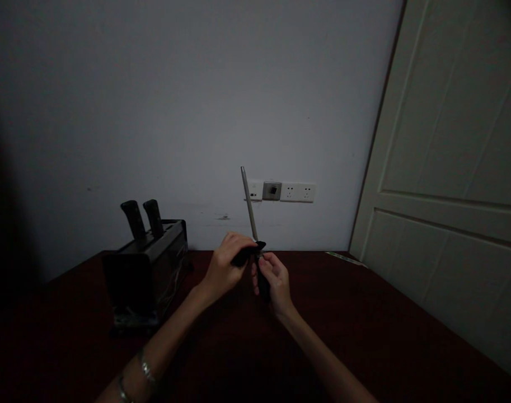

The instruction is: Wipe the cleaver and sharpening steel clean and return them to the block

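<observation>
In the middle of the view a honing steel stands nearly upright, its grey rod leaning slightly left at the top. My right hand is closed around its black handle, below the rod. My left hand is just left of it, fingers closed over a dark, handle-like object. That object lies crosswise near the base of the rod, its tapered end reaching past it. No blade shows on it, and I cannot tell its exact kind or whether it touches the steel.
A black knife block stands at the left on the dark red table, with two black-handled knives upright in it. A thin, light strip lies at the back right. Behind are wall sockets and a pale door.
</observation>
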Demonstrator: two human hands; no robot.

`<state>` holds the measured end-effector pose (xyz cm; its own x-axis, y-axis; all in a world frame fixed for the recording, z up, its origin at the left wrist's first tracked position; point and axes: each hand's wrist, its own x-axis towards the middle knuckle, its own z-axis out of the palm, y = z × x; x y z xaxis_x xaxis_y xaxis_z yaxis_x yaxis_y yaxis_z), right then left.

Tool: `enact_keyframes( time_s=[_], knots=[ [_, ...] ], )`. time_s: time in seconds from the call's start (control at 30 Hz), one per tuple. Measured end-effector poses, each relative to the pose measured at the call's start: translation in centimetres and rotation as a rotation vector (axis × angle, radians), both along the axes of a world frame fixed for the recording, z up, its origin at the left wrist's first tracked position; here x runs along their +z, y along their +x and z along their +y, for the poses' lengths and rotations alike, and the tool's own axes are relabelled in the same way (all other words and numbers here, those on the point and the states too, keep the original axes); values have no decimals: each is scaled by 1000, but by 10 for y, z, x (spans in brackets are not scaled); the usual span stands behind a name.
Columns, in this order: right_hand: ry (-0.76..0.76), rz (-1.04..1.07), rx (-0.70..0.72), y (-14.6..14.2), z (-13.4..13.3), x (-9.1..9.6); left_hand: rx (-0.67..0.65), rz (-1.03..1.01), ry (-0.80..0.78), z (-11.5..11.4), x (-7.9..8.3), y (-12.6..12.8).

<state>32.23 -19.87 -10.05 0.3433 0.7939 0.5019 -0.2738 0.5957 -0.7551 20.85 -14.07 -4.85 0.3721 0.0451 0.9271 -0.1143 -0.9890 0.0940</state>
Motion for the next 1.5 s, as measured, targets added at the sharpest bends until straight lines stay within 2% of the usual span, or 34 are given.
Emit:
enact_keyframes(
  time_s=[0.3, 0.43, 0.6, 0.8, 0.9, 1.03, 1.1, 1.3, 1.5],
  knots=[
    [31, 146, -28, -5, 0, -6, -24, 175, 61, -8, -8, 4],
    [53, 180, 6, -10, -1, -7, -49, 189, 79, -10, -8, 2],
    [48, 194, 103, -13, -8, -1, -133, 115, 1, -11, -4, -1],
    [26, 200, 155, -15, -12, 4, -154, 104, -103, -9, 6, -6],
    [24, 204, 163, -15, -13, 7, -90, 93, -104, -5, 9, -11],
    [41, 203, 149, -14, -14, 11, 100, -108, -82, -4, 8, -13],
    [40, 191, 145, -14, -13, 10, 128, -161, -54, -8, 6, -11],
    [62, 150, 121, -16, -9, 4, 16, -31, 128, -22, -1, 1],
    [72, 158, 103, -14, -7, 2, -36, -22, 88, -21, -6, 5]
  ],
)
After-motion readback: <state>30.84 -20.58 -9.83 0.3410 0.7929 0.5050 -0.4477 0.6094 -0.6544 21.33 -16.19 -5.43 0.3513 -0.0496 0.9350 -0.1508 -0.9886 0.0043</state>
